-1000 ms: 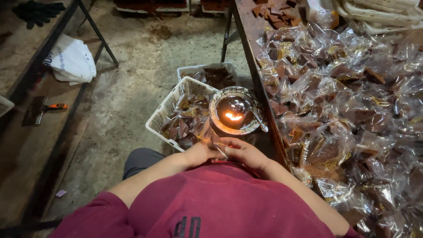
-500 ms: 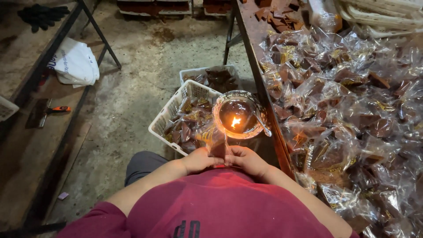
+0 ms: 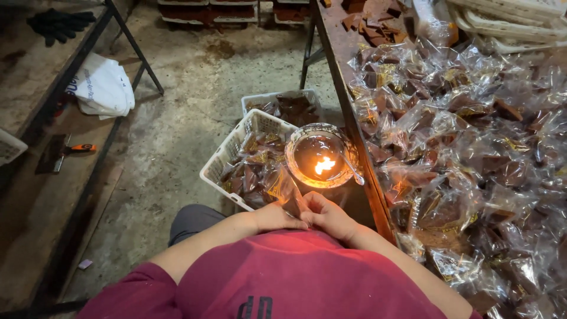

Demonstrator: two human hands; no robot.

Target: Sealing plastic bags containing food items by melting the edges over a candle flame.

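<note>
Both of my hands are held together close to my chest, just below a bowl (image 3: 321,156) with a small flame burning in it. My left hand (image 3: 276,216) and my right hand (image 3: 328,216) pinch a clear plastic packet (image 3: 288,192) of brown pieces between them. The packet's top reaches up toward the bowl's near rim. A metal spoon (image 3: 353,168) rests on the bowl's right edge.
A white plastic crate (image 3: 236,150) of filled packets stands on the floor left of the bowl, with a second crate (image 3: 277,101) behind it. A table (image 3: 345,109) on the right is heaped with packets (image 3: 472,153). A metal rack (image 3: 88,65) with a white bag (image 3: 101,85) stands at the left.
My hands have drawn down and back from the flame toward my chest, with the packet still between them. The view has shifted slightly.
</note>
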